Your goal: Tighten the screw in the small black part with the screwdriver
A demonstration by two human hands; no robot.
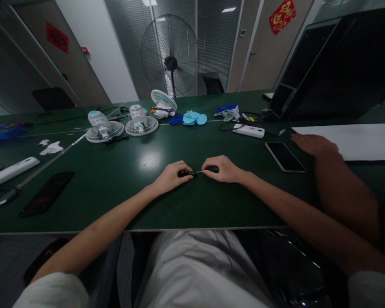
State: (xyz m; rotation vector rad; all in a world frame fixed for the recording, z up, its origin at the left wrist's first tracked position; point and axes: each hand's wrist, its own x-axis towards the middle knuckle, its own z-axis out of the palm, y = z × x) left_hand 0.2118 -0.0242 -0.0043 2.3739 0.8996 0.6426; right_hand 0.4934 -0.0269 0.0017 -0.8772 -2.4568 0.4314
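Over the middle of the green table, my two hands face each other. My right hand is closed around a screwdriver with a dark handle, its thin metal shaft pointing left. The fingers of my left hand pinch a small black piece with green marks; its exact kind does not show. The shaft reaches the right end of that piece, and whether it goes inside I cannot tell.
Small white fans lie toward the back, near light-blue fan blades. A dark phone is at left, another phone at right. White power strips lie around. Another person's hand rests beside a white sheet.
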